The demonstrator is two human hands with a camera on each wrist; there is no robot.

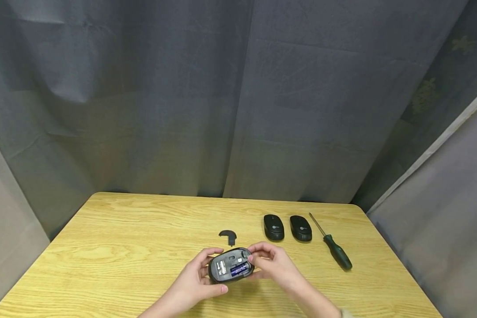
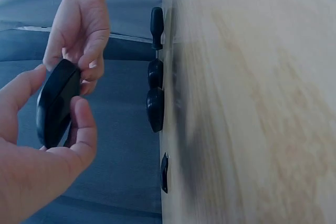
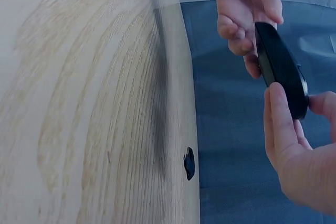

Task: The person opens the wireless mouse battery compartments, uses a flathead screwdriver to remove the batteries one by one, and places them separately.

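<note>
A black computer mouse (image 1: 231, 265) is held above the table with its underside turned up, showing a white label and an uncovered battery compartment. Inside that compartment lies a blue battery (image 1: 239, 270). My left hand (image 1: 198, 276) grips the mouse's left end between thumb and fingers. At the opposite end my right hand (image 1: 271, 263) pinches the mouse, its thumb beside the compartment and other fingers behind. The wrist views show the mouse (image 2: 59, 100) edge-on between both hands. A dark curved battery cover (image 1: 229, 236) lies on the table just beyond the mouse.
Two more black mice, one mouse (image 1: 274, 227) beside another mouse (image 1: 300, 228), sit at the back right. Right of them lies a screwdriver (image 1: 337, 251) with a green handle. Grey curtains (image 1: 183, 110) hang behind the wooden table (image 1: 103, 265).
</note>
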